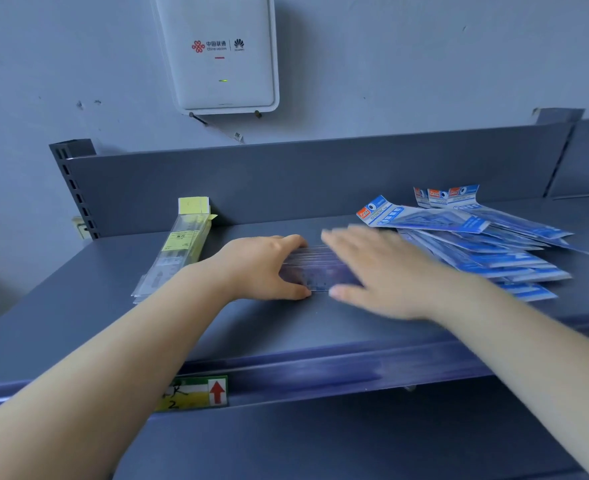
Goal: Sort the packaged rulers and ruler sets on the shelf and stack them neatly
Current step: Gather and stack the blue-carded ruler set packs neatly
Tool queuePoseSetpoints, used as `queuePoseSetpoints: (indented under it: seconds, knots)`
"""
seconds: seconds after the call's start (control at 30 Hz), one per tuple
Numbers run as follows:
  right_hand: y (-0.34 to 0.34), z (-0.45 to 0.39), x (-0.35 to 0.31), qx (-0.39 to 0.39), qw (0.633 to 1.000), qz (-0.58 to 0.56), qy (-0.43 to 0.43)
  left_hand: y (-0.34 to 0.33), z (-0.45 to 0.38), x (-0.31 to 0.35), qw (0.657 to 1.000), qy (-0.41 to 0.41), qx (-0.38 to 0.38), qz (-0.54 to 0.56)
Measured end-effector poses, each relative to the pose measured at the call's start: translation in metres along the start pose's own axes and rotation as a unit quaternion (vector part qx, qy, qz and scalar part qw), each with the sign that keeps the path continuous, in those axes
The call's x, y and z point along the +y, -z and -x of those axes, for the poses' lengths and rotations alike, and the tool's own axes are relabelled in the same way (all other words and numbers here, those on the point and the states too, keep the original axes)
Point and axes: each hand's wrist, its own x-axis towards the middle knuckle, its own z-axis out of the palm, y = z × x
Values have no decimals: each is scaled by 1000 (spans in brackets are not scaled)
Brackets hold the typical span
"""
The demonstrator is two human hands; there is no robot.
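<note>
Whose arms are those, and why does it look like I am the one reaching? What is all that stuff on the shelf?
There is no machine here. A person wears a camera on their head, so you see what they see: their own two arms reaching forward over a dark shelf.

The left hand curls its fingers and thumb round one end of a clear stack of rulers. The right hand lies flat over the other end; it is blurred, so it is probably moving.

On the left lies a long pack with yellow labels. On the right sits a messy fan of blue ruler packs, waiting to be stacked.

The white box on the wall looks like an internet router.
</note>
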Motion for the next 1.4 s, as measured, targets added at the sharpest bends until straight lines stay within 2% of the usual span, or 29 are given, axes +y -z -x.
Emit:
queuePoseSetpoints:
  seconds: [0.13,0.4,0.57,0.77,0.9,1.03,1.1,1.2,1.27,1.33,1.4]
  knots:
    - [-7,6,-6,-5,999,3,-42,-1,0,2,1000,-7,-13,-8]
    - [1,15,11,-42,997,-7,-58,0,-2,2,1000,-2,-15,-4]
    - [4,2,-1,-18,999,-18,-24,-2,-1,7,999,-5,-1,-34]
    - [-1,-12,-1,-62,997,-32,-18,6,11,-1,998,5,41,-54]
    - [3,-14,-1,-71,996,-55,-8,3,21,-12,998,15,-14,-60]
    - [7,-25,-5,-97,993,-64,15,8,21,-11,999,45,-17,-10]
    - [11,-27,-1,-117,987,-105,23,17,23,-10,998,56,-16,-1]
    - [20,-27,5,-115,971,-207,22,41,30,-8,994,87,64,4]
    - [23,-30,10,-76,961,-266,19,58,35,-10,980,104,170,20]
    - [23,-32,14,-25,933,-359,13,70,40,-12,934,112,305,146]
    - [23,-31,11,37,863,-503,8,72,43,-10,854,111,376,342]
